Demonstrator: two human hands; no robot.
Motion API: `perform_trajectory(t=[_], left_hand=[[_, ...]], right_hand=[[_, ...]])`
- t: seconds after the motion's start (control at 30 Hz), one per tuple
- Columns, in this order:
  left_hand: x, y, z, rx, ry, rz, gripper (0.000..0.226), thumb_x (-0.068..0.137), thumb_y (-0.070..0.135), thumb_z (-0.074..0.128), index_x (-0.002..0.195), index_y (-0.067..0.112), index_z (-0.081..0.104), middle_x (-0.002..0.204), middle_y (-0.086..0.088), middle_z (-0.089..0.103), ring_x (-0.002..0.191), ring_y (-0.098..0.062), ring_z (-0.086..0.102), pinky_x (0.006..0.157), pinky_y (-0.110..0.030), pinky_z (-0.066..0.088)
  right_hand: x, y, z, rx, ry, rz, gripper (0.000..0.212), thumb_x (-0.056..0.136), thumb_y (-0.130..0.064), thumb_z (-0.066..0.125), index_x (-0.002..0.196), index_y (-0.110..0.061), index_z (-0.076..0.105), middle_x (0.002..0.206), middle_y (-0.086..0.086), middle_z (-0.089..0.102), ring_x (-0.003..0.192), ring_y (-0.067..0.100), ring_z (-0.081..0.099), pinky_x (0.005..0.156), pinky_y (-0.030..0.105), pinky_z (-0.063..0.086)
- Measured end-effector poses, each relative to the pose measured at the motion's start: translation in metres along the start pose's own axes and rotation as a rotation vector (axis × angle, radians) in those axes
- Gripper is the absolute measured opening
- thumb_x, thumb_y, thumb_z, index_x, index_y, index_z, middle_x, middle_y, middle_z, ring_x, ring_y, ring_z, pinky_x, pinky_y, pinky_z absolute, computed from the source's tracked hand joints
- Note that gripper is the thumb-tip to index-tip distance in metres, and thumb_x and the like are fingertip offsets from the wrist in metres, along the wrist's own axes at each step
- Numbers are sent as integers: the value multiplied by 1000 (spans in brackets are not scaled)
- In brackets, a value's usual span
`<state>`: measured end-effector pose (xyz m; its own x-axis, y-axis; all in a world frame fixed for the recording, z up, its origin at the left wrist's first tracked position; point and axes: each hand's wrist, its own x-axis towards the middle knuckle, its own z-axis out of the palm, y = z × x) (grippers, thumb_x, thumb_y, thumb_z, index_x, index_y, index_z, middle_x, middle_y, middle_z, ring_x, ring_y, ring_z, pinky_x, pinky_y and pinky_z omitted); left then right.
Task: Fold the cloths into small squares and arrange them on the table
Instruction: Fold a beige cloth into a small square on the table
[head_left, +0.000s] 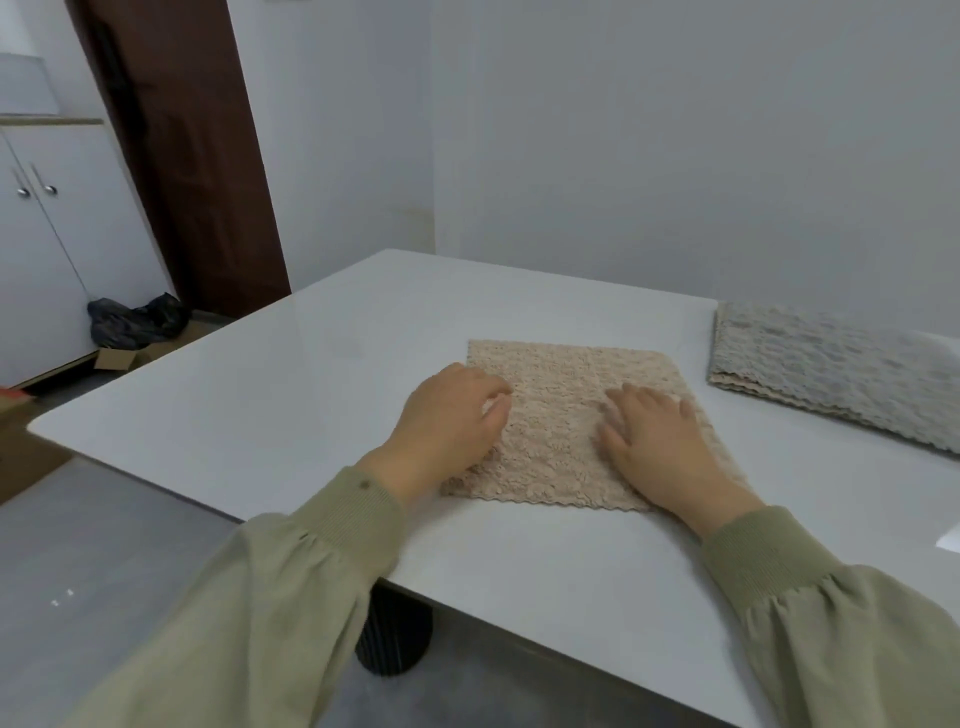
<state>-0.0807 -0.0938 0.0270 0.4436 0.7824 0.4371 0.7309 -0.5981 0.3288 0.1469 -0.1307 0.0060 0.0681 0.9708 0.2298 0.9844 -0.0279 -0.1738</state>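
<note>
A beige textured cloth (566, 374) lies flat on the white table (291, 395), spread out as a rough square. My left hand (447, 415) rests on its left edge with the fingers loosely curled. My right hand (660, 441) lies flat on the right half of the cloth, fingers straight and a little blurred. A stack of grey and beige cloths (831, 369) sits on the table to the right, apart from both hands.
A wall runs behind the table. To the left are a white cabinet (47, 249), a dark brown door (187, 156), and a black bag (135, 322) with a cardboard box on the floor. The table's dark leg (395, 639) stands below the near edge.
</note>
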Motion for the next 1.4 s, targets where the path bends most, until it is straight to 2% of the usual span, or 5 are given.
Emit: perform_trajectory(t=[0.13,0.4,0.63,1.03,1.4], left_hand=[[27,14,24,182,-438,-35,60,98,50,29,151,28,9,160,-1,0,146,-22,-4,118,-47,4],[67,-11,48,244,-653,-52,74,88,70,25,149,37,1,159,3,-8,146,-22,-10,116,-53,-3],[86,-37,50,-209,-109,-143,28,96,35,46,108,22,68,111,9,66,100,-9,57,92,-29,45],[125,-79,70,11,15,-392,39,98,29,37,130,13,53,130,-9,53,123,-27,39,98,-40,35],[127,-75,68,-103,3,-339,6,89,14,55,88,19,51,88,2,56,85,-21,54,68,-32,44]], right_hand=[[7,7,10,-116,-268,63,64,94,-58,16,150,-28,8,159,-2,-1,146,21,-1,113,57,0],[10,5,10,-146,-295,68,66,93,-60,14,150,-29,3,159,-2,-2,146,22,-1,113,56,4],[39,5,-20,-190,-133,-63,47,95,-53,27,107,-22,60,106,1,63,95,20,57,89,38,44],[123,80,22,-14,123,172,34,97,-20,38,123,-5,53,122,16,60,112,34,50,92,40,42],[125,81,24,24,120,127,45,89,-10,48,134,-10,47,118,15,56,111,34,44,98,42,36]])
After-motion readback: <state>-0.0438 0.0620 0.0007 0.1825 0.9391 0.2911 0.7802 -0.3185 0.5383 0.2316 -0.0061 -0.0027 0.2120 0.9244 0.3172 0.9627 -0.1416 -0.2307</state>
